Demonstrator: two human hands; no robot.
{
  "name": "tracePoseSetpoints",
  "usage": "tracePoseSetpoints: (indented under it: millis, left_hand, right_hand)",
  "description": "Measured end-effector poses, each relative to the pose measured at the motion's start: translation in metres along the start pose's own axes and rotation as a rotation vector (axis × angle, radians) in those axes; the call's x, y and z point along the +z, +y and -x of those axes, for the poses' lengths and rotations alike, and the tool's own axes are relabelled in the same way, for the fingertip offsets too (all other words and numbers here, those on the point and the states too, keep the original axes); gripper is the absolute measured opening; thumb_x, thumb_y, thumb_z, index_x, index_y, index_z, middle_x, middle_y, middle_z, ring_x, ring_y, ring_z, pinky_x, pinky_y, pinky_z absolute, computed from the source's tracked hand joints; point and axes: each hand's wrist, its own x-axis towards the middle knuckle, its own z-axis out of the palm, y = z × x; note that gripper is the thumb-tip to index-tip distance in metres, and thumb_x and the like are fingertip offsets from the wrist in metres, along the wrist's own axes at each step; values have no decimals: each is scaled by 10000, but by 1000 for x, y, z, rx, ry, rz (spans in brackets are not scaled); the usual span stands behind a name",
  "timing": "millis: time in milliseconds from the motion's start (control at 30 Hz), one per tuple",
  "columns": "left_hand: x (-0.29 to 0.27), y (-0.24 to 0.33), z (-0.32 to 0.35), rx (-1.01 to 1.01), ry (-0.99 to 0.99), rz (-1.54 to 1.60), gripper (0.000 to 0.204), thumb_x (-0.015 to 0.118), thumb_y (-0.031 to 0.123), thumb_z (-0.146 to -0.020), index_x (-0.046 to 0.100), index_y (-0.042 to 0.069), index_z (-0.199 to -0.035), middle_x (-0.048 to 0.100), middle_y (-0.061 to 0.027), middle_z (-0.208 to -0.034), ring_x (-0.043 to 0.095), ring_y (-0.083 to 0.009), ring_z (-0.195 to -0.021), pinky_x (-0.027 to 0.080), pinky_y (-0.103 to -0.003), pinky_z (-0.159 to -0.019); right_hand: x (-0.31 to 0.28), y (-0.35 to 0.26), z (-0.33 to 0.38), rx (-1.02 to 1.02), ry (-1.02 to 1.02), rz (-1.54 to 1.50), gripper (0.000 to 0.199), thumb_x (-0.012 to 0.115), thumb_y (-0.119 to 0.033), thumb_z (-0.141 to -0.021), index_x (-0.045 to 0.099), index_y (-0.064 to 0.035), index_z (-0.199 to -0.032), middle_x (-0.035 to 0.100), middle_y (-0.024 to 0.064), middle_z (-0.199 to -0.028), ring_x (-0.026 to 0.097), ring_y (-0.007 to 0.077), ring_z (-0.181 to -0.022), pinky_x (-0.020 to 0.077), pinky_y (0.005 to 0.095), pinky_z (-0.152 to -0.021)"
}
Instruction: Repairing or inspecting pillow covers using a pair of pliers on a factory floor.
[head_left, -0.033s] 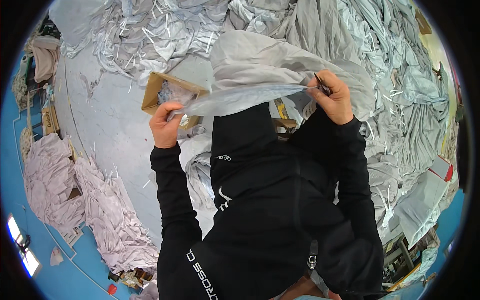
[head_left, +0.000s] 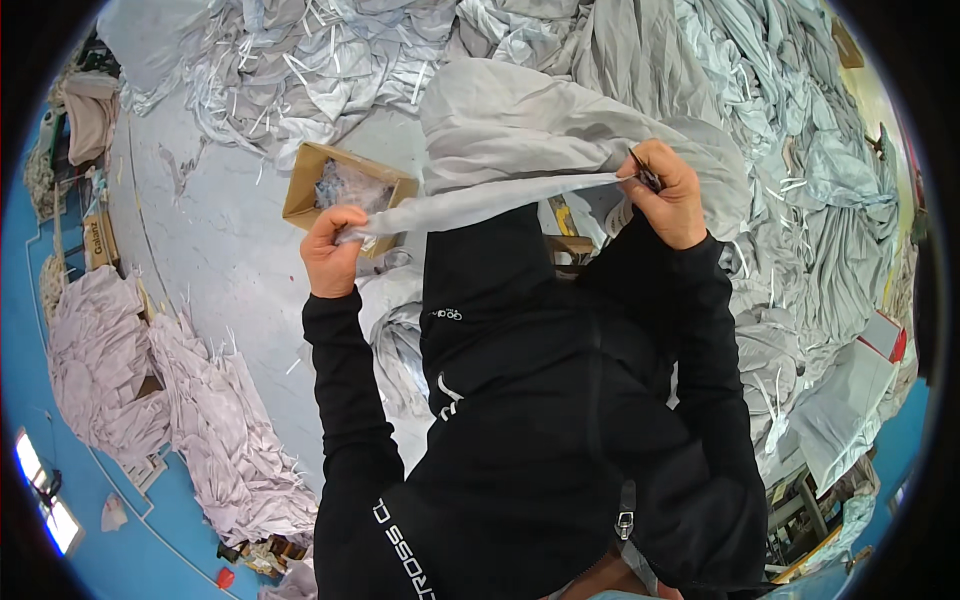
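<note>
A large grey fabric piece [head_left: 520,125] lies bunched in front of me, and one edge of it is pulled into a taut strip [head_left: 480,205] between my hands. My left hand [head_left: 333,252] pinches the strip's left end, just below a cardboard box [head_left: 298,190]. My right hand [head_left: 668,200] grips the right end, and a small dark tool [head_left: 645,178] pokes out of its fingers; what the tool is cannot be made out. My black sleeves and hooded top fill the lower middle of the view.
The cardboard box holds clear plastic bags. Heaps of grey fabric [head_left: 800,180] cover the back and right of the pale work table [head_left: 220,270]. Pale pinkish fabric stacks [head_left: 210,430] lie at the left edge. A red and white box [head_left: 885,338] sits far right.
</note>
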Motion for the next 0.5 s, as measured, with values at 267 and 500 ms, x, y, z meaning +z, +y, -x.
tracePoseSetpoints:
  millis: [267,500]
  left_hand:
    - [6,-11,22,-68,69,14,183,585,-139,-710,579,34,-770,616,-54,-894,547,-116,-842,410,-222,-782]
    - [52,36,19,155,132,-822,194,510,-112,-793,610,33,-875,632,-87,-977,596,-173,-884,476,-278,-790]
  right_hand:
    - [8,12,12,-38,116,83,232,569,131,-646,607,-21,-817,535,27,-828,499,130,-744,383,237,-680]
    - [20,4,20,-68,65,141,216,609,143,-657,598,-27,-788,536,37,-795,499,137,-678,385,236,-613]
